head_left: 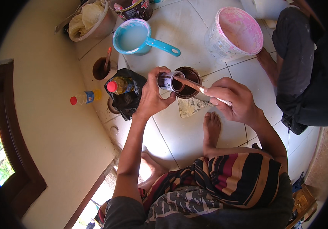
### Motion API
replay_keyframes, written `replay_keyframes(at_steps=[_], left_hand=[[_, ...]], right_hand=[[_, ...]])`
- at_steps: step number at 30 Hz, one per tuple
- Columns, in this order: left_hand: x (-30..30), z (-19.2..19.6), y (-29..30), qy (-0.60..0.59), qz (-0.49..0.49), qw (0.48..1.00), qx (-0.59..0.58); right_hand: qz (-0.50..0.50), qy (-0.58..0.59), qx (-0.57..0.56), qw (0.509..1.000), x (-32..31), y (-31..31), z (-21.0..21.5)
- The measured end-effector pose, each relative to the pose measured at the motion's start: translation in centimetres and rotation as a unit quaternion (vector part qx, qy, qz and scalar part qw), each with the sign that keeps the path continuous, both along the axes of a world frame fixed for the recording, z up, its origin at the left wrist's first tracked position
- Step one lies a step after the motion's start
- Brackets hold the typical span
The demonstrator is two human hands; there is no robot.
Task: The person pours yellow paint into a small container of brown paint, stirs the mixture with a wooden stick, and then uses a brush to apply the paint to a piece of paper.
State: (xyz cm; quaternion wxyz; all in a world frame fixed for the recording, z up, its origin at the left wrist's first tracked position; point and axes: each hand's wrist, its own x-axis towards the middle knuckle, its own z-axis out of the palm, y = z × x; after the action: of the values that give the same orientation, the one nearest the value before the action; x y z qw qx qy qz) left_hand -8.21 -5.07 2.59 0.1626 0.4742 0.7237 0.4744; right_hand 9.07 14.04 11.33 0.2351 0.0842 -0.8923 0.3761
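Observation:
My left hand is closed around a small labelled plastic cup, tipped so its mouth points right. Dark brown residue coats the inside of the cup. My right hand grips a flat brown-stained stick with a pale end; its far tip reaches the cup's mouth. Whether the tip is a blade or a brush is hidden. Just behind and below the cup stands a larger tub with dark brown liquid inside. Under the tub's near side lies a paint-spattered flat piece on the tiles.
A blue dipper holds cloudy liquid. A pink-smeared white bucket stands far right, beside another person. Left are a black plastic bag with a red-capped bottle, another bottle, and a brown pot. The wall borders the left.

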Motion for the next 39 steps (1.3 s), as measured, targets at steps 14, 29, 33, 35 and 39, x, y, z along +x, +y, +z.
replay_keyframes(at_steps=[14, 29, 33, 35, 39], left_hand=[[0.6, 0.1, 0.5, -0.065, -0.022, 0.997, 0.033], [0.5, -1.7, 0.4, -0.098, 0.001, 0.991, 0.088], [0.5, -1.6, 0.7, -0.107, -0.008, 0.99, 0.093], [0.4, -1.6, 0.6, -0.104, -0.005, 0.99, 0.095], [0.2, -1.4, 0.6, -0.103, 0.006, 0.991, 0.091]], right_hand=[[-0.018, -0.019, -0.001, 1.0, -0.3, -0.3, -0.4], [-0.031, 0.019, -0.015, 0.999, -0.7, -1.4, -0.7], [-0.011, 0.036, -0.021, 0.999, -1.3, -1.6, -0.5], [0.005, 0.023, -0.018, 1.0, -1.3, -1.6, -0.2], [-0.016, 0.035, 0.026, 0.999, -1.4, -1.5, 0.2]])
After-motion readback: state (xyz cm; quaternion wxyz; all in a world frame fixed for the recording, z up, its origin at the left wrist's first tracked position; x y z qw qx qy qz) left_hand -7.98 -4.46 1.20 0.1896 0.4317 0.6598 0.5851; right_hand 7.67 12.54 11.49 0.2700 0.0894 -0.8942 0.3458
